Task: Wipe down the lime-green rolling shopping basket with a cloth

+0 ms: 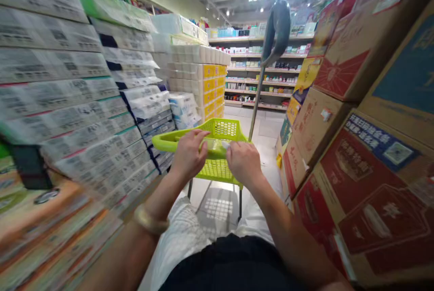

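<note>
A lime-green shopping cart with a perforated basket stands right in front of me. My left hand rests on its near handle bar, fingers bent over it and the thumb toward the middle. My right hand is closed around the right part of the same bar. A small white patch shows by the right fingertips; what it is I cannot make out. Just beyond the right hand rises a long grey pole with a dark grey loop on it. Its lower end is hidden behind the cart's edge and my hand.
High stacks of wrapped paper packs line the left side, with toilet-roll packs farther on. Cardboard cartons are piled close on the right. Pale floor tiles lead between them to stocked shelves at the back.
</note>
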`<state>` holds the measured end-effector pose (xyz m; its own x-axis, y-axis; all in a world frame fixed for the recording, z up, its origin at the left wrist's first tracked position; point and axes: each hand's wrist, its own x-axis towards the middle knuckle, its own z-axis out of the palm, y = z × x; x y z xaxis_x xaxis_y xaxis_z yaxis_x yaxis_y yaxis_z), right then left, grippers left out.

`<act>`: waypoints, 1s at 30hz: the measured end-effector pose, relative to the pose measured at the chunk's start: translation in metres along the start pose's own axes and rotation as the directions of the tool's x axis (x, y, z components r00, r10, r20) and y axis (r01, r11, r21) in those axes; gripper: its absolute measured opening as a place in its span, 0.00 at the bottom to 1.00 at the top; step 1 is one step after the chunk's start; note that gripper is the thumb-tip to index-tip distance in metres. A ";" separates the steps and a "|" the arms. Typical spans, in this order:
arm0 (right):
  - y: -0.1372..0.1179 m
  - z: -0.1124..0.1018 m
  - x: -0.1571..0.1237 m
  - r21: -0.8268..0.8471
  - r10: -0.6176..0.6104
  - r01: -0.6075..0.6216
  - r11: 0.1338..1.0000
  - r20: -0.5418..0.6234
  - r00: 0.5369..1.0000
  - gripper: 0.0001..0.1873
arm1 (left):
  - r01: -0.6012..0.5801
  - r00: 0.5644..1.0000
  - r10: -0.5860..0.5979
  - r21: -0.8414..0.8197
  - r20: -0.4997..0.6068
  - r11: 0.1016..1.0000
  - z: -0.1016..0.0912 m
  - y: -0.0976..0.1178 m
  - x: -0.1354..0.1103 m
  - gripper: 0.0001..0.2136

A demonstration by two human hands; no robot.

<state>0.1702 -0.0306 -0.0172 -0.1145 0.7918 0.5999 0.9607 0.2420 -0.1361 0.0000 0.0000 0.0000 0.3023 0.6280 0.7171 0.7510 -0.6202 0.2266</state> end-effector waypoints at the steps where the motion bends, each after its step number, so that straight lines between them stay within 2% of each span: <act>1: -0.004 0.001 -0.002 0.014 -0.032 0.032 0.999 -0.008 0.999 0.10 | -0.024 0.999 0.026 -0.045 0.047 0.999 0.004 0.006 0.000 0.17; 5: -0.012 0.005 -0.012 0.123 -0.096 0.106 0.987 -0.086 0.992 0.11 | -0.052 0.979 0.079 -0.148 0.187 0.988 0.015 0.024 -0.003 0.16; 9: 0.007 0.012 -0.025 0.332 -0.048 0.127 0.935 -0.235 0.971 0.14 | -0.077 0.961 0.105 -0.119 0.256 0.990 0.014 0.027 -0.007 0.18; 12: 0.031 0.024 -0.032 0.559 0.095 0.099 0.823 -0.307 0.947 0.16 | -0.083 0.964 0.099 -0.075 0.246 0.994 0.013 0.025 -0.009 0.17; 15: 0.046 0.040 -0.034 0.744 0.298 -0.017 0.668 -0.247 0.922 0.17 | -0.083 0.971 0.090 -0.040 0.221 0.996 0.013 0.023 -0.011 0.16; 17: 0.046 0.047 -0.036 0.798 0.381 -0.075 0.598 -0.201 0.902 0.17 | -0.089 0.972 0.093 -0.027 0.217 0.996 0.013 0.022 -0.013 0.15; 19: 0.036 0.048 -0.038 0.810 0.409 -0.070 0.582 -0.217 0.886 0.17 | -0.100 0.972 0.098 -0.003 0.216 0.995 0.013 0.022 -0.015 0.15; 22: 0.013 0.039 -0.043 0.750 0.315 0.062 0.658 -0.349 0.883 0.15 | -0.118 0.972 0.106 0.047 0.211 0.992 0.013 0.022 -0.017 0.14; 26: -0.004 0.027 -0.050 0.568 0.006 0.287 0.771 -0.457 0.890 0.16 | -0.113 0.979 0.101 0.056 0.175 0.992 0.013 0.018 -0.020 0.14; 28: -0.002 0.031 -0.053 0.526 -0.079 0.364 0.769 -0.487 0.870 0.18 | -0.107 0.984 0.099 0.044 0.151 0.993 0.013 0.016 -0.022 0.14; 30: 0.005 0.042 -0.054 0.550 -0.057 0.402 0.732 -0.538 0.841 0.18 | -0.107 0.985 0.102 0.033 0.139 0.994 0.013 0.014 -0.023 0.13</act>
<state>0.1706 -0.0488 -0.0837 -0.0151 0.3500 0.9366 0.5183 0.8038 -0.2920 0.0109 -0.0176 -0.0219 0.4560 0.6209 0.6376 0.7330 -0.6684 0.1267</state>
